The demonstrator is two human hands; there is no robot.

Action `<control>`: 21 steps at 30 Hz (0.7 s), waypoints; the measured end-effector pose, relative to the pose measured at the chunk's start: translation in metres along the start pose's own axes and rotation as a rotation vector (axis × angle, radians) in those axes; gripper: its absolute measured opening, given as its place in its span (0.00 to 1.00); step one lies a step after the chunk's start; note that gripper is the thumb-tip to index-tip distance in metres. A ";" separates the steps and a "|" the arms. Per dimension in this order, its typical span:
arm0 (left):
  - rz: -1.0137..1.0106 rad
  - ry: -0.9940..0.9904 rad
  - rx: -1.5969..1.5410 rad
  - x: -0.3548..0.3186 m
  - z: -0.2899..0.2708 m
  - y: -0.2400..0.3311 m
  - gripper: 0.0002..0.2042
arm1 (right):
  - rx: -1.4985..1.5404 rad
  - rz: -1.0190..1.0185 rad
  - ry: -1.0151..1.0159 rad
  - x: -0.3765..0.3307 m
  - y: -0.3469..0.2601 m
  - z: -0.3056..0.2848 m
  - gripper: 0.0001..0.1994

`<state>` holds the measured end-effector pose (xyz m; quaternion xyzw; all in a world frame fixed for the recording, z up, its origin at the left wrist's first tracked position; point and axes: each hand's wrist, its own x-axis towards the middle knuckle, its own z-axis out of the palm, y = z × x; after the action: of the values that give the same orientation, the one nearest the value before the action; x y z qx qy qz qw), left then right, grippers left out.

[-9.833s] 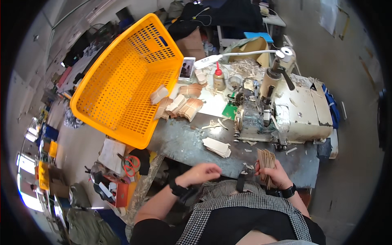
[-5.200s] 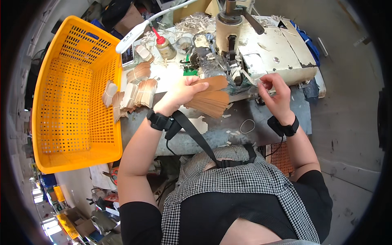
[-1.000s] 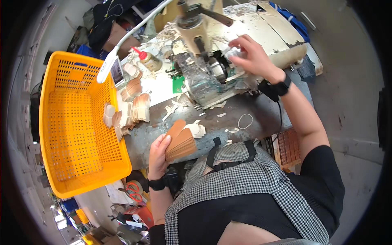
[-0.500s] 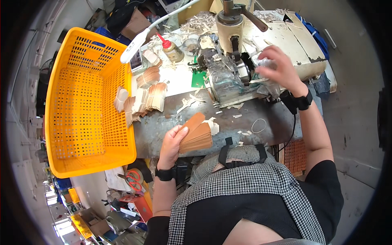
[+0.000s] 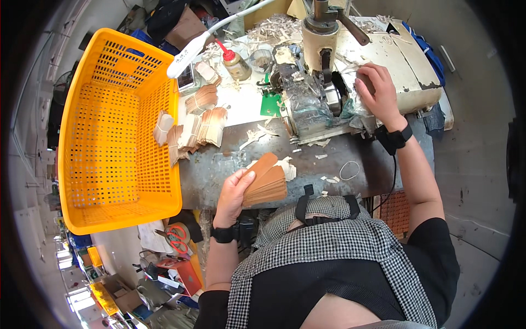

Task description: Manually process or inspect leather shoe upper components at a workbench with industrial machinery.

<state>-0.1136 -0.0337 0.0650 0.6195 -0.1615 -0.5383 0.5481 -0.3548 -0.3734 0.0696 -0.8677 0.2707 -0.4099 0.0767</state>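
The left hand was closed around a fanned stack of thin brown pieces, thumb on top and fingers beneath, holding it at the near edge of the grey worktable, close to the person's chest. The right hand lay loosely curled, palm down, on the cream sewing machine, gripping nothing visible. Similar bundled brown pieces lay beside the orange basket.
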 end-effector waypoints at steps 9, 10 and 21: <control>-0.008 -0.017 0.022 0.003 0.006 0.001 0.11 | -0.046 -0.033 0.044 -0.001 -0.002 0.003 0.09; -0.009 -0.017 0.024 0.003 0.006 0.001 0.11 | -0.044 -0.032 0.045 -0.002 -0.002 0.003 0.09; -0.044 -0.014 0.062 0.004 0.007 0.001 0.11 | -0.064 -0.042 0.077 -0.001 -0.007 0.001 0.09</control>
<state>-0.1176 -0.0415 0.0654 0.6357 -0.1681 -0.5494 0.5156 -0.3517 -0.3673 0.0702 -0.8588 0.2682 -0.4355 0.0302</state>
